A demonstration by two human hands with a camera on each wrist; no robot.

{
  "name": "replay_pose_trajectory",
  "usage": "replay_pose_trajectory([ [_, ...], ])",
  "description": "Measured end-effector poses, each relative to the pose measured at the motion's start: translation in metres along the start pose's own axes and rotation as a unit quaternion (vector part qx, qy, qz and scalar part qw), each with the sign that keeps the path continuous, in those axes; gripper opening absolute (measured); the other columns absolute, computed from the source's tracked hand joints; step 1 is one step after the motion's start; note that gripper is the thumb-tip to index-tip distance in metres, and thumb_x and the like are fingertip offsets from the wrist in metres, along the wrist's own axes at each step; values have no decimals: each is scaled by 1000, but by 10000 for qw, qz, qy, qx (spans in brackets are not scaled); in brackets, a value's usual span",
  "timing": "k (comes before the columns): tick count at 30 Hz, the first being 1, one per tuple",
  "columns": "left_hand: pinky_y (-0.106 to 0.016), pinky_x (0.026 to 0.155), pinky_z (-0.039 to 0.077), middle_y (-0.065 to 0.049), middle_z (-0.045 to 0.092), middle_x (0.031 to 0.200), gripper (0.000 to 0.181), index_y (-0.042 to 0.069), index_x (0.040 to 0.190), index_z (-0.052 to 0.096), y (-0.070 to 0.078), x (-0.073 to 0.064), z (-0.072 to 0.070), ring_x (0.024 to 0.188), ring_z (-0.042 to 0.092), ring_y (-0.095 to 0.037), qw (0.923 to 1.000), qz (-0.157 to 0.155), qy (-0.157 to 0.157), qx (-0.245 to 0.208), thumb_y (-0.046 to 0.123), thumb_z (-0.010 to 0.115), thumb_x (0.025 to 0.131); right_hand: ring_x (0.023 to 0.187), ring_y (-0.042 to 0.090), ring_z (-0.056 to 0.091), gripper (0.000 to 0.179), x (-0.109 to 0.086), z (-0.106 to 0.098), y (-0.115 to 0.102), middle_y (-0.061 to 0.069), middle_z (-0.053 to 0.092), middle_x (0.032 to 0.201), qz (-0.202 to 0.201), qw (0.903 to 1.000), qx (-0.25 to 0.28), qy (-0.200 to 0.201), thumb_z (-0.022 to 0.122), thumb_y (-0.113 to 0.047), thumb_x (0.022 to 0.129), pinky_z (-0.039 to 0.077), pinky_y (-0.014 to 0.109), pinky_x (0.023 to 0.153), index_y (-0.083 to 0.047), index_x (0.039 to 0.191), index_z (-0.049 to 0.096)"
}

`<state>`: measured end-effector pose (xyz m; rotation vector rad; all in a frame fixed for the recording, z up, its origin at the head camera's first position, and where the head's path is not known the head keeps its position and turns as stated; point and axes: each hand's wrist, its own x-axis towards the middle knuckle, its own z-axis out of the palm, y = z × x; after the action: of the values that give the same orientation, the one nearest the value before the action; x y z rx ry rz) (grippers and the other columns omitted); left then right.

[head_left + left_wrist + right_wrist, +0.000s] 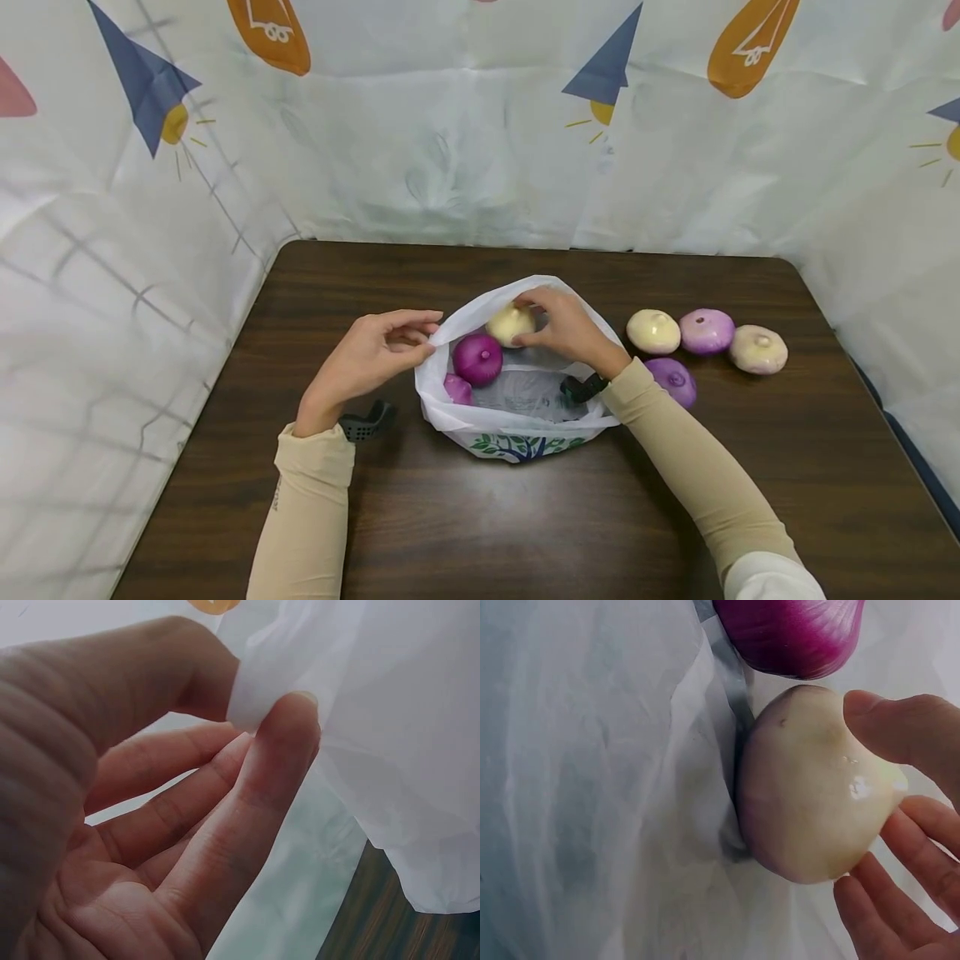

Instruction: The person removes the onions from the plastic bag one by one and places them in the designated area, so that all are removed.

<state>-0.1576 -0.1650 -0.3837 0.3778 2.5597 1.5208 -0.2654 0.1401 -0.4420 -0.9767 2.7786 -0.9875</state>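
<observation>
A white plastic bag (457, 421) with a tree print stands on the table, its mouth spread wide. My left hand (363, 354) pinches the bag's left rim between thumb and index finger; the left wrist view shows the folded plastic (277, 675) between them. Inside the bag, my right hand (566, 329) holds a pale onion (508, 323), thumb on one side and fingertips at the other. Beside that onion sits a deep purple onion (477, 358), also seen above it in the right wrist view. A smaller lilac shape (457, 388), partly hidden, lies at the bag's left wall.
Right of the bag, on the dark wooden table (465, 533), lie a cream onion (653, 332), a lilac onion (707, 331), another pale onion (758, 349) and a purple onion (672, 382) partly behind the right sleeve. A patterned white curtain (465, 167) hangs behind the table.
</observation>
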Motion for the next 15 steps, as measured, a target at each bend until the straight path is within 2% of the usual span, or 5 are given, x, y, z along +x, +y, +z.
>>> replay_pose_trajectory([
  [7, -21, 88, 61, -12, 75, 121, 44, 5, 136, 67, 2, 0, 0, 101, 74, -20, 10000, -13, -25, 21, 11, 76, 93, 118, 29, 67, 59, 3, 4, 2, 13, 69, 123, 214, 9996, 199, -45, 94, -26, 75, 61, 41, 97, -4, 124, 68],
  [15, -21, 89, 61, -11, 75, 122, 43, 8, 135, 67, 1, -1, -1, 102, 74, -21, 10000, -83, -10, 13, 12, 76, 93, 120, 29, 62, 63, 1, 6, 4, 12, 71, 122, 154, 9996, -215, -142, 94, -36, 74, 53, 46, 103, -9, 125, 69],
])
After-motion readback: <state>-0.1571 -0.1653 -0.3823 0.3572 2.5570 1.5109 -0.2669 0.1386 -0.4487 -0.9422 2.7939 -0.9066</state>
